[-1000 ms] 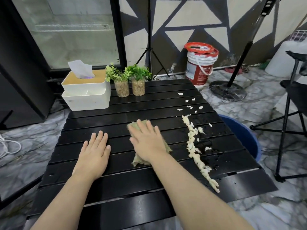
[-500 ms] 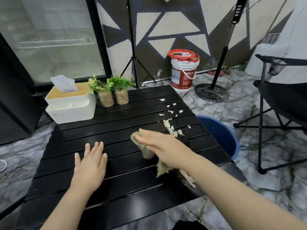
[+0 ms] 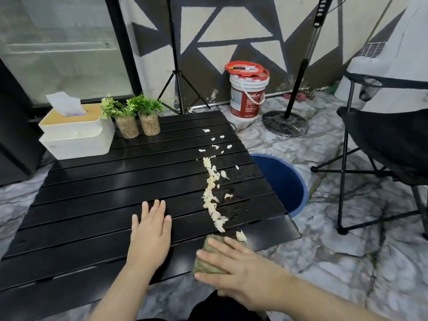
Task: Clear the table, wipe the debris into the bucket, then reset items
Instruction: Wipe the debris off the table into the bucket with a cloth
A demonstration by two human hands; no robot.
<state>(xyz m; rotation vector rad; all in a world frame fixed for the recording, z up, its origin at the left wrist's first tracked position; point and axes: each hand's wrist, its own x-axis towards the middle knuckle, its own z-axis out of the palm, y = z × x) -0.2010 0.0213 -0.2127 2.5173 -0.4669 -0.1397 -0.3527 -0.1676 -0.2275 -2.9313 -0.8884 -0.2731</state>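
Observation:
A black slatted table [image 3: 97,195] carries a long line of pale debris [image 3: 212,193] running from the middle right toward the near edge, with loose bits further back. My right hand [image 3: 236,272] presses flat on a green cloth [image 3: 209,258] at the table's near right edge, just below the end of the debris line. My left hand [image 3: 150,230] lies flat on the table, fingers apart, holding nothing. A blue bucket [image 3: 284,181] stands on the floor against the table's right side.
A white tissue box [image 3: 76,133] and two small potted plants [image 3: 136,117] stand at the back left of the table. A red-lidded white pail [image 3: 249,93], a tripod, a stand base [image 3: 284,123] and a black folding chair [image 3: 382,144] surround the table on the marble floor.
My right hand has drawn the cloth back from the middle of the table to the near right edge. The debris line shows again. My left hand stays flat in about the same place.

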